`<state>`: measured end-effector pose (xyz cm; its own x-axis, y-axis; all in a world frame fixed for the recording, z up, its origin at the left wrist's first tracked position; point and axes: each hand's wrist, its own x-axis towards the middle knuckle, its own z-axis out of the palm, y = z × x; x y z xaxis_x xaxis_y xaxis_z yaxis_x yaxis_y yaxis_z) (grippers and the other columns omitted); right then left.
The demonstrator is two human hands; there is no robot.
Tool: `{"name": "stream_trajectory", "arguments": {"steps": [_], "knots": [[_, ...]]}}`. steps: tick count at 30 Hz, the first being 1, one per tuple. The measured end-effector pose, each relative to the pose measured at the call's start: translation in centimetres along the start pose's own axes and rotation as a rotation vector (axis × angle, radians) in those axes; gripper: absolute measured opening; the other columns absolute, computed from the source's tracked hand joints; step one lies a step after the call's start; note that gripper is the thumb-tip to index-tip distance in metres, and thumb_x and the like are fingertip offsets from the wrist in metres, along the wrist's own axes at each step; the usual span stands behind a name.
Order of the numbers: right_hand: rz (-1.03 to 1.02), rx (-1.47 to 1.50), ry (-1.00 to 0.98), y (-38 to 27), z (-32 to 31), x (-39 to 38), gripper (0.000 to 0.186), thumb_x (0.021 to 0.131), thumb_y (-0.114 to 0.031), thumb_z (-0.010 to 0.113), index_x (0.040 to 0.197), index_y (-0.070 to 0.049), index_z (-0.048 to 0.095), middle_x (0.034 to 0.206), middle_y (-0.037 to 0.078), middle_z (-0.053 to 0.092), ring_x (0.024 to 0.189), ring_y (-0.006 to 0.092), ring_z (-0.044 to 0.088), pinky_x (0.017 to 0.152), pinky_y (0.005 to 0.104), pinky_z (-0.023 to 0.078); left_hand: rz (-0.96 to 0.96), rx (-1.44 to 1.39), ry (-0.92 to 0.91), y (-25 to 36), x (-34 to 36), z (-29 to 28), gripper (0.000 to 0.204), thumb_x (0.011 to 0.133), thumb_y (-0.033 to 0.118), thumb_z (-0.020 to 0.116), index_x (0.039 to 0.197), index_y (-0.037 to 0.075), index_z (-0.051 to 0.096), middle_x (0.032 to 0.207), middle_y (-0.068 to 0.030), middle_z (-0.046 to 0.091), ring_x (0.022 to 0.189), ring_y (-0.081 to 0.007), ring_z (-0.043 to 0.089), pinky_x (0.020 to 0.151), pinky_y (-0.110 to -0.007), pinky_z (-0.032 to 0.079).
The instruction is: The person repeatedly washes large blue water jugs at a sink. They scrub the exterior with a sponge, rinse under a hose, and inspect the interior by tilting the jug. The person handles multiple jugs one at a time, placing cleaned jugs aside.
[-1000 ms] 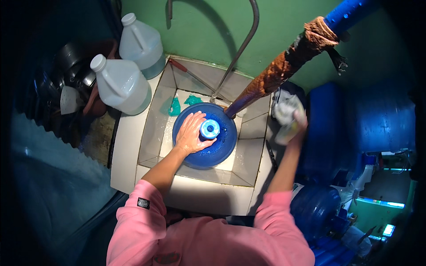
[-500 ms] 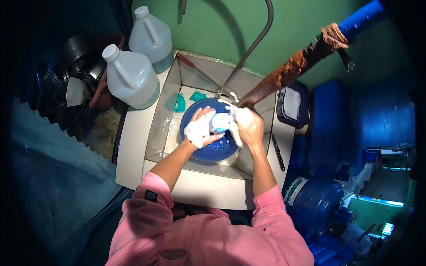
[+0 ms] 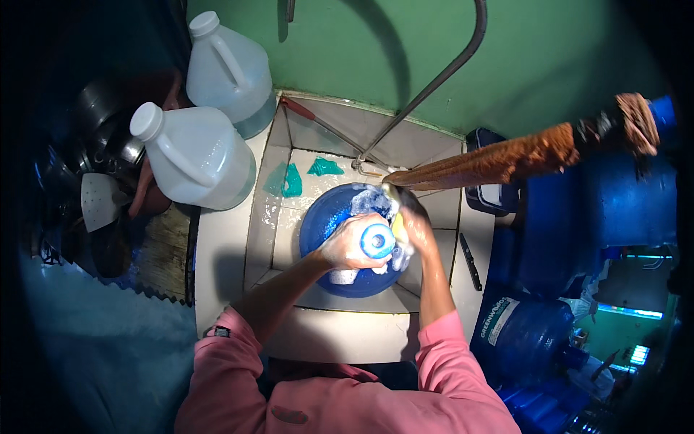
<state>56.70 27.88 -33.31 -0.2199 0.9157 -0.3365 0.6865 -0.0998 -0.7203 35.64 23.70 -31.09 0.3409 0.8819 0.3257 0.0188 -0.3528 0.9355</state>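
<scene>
The big blue water bottle (image 3: 329, 224) stands upright in the square tiled sink (image 3: 285, 217), its rounded, glossy shoulder streaked with white foam. The left hand (image 3: 348, 244) curls its fingers (image 3: 345, 254) tight around the bottle's neck, just beside the pale blue round cap (image 3: 377, 241). The right hand (image 3: 416, 226) presses on the far side of the neck, fingers folded over what seems a yellowish sponge (image 3: 397, 226) — suds blur it. Two translucent plastic jugs (image 3: 199, 155) with white caps sit left of the sink; a dark knife (image 3: 470, 262) lies on its right rim.
</scene>
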Motion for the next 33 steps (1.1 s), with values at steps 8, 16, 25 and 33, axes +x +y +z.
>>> {"name": "stream_trajectory", "arguments": {"steps": [8,16,25,33], "knots": [[-0.404,-0.116,0.454,2.5,5.2,-7.2,0.051,0.097,-0.03,0.051,0.131,0.008,0.053,0.132,0.028,0.055,0.126,0.0414,0.052,0.109,0.0554,0.036,0.044,-0.002,0.304,1.3,-1.0,2.8,0.057,0.063,0.031,0.09,0.108,0.007,0.064,0.104,-0.0143,0.066,0.097,-0.0333,0.064,0.089,-0.042,0.05],[0.32,1.051,-0.093,7.5,2.4,-3.1,0.043,0.098,-0.033,0.052,0.125,-0.001,0.059,0.133,0.019,0.058,0.121,0.0314,0.057,0.102,0.0478,0.046,-0.049,0.095,0.2,-0.1,-0.3,1.0,0.049,0.06,0.021,0.091,0.099,0.007,0.065,0.094,-0.0111,0.067,0.09,-0.0305,0.065,0.087,-0.043,0.049],[0.351,0.431,-0.294,10.6,3.7,1.3,0.038,0.1,-0.029,0.051,0.121,0.0,0.062,0.114,0.018,0.068,0.1,0.0274,0.066,0.092,0.0429,0.052,-0.024,-0.045,-0.215,-1.9,-1.2,-1.6,0.054,0.062,0.03,0.087,0.107,0.01,0.064,0.098,-0.0105,0.067,0.096,-0.0336,0.064,0.086,-0.043,0.05],[0.145,0.122,0.179,2.8,7.2,-9.2,0.057,0.105,-0.035,0.043,0.15,-0.002,0.032,0.15,0.025,0.039,0.135,0.0339,0.041,0.113,0.0497,0.032,-0.078,0.329,0.68,2.5,-1.6,1.7,0.054,0.064,0.027,0.088,0.107,0.006,0.063,0.095,-0.0133,0.065,0.091,-0.0352,0.063,0.095,-0.049,0.046]]}}
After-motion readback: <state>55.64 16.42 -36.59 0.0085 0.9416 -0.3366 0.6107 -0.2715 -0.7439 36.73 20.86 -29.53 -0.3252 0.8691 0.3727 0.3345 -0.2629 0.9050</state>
